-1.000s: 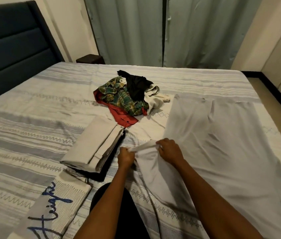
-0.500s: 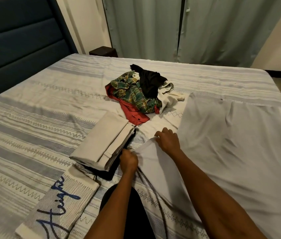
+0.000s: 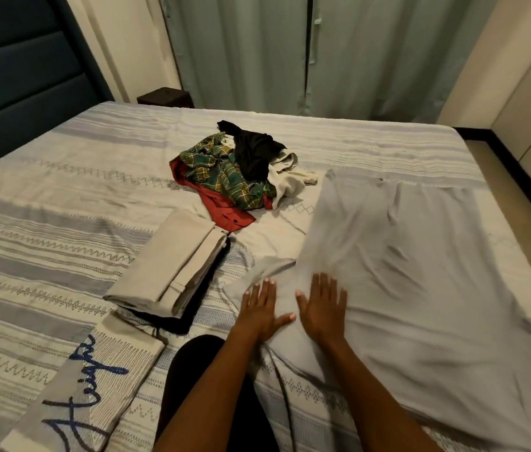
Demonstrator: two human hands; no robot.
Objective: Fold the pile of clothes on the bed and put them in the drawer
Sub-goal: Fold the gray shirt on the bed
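Garment in hand: a large pale grey garment of thin, creased cloth [image 3: 404,282], spread flat on the bed and running away from my palms toward the far right; I cannot tell what kind of garment it is.
Left hand: my left hand [image 3: 259,309] lies palm down on the near corner of the grey cloth, fingers straight and spread, gripping nothing.
Right hand: my right hand [image 3: 321,308] lies flat just beside the left, fingers wide, pressing the same cloth.
Step, as I judge it: smoothing before the first fold.
Folded stack: beige folded cloths on something dark [image 3: 173,265], just left of my left hand.
Unfolded pile: a green plaid shirt, a red piece, a black piece and a cream piece heaped together [image 3: 238,171], beyond my fingertips and touching the grey garment's far left corner.
Bed: striped grey-and-white bedspread [image 3: 62,207] under everything.
Drawer: not in view.
Risk 1: pressing outward with flat palms could push the creases into set folds, since the thin cloth slides on the spread.
Risk 2: lifting the far left corner may drag the cream piece along.
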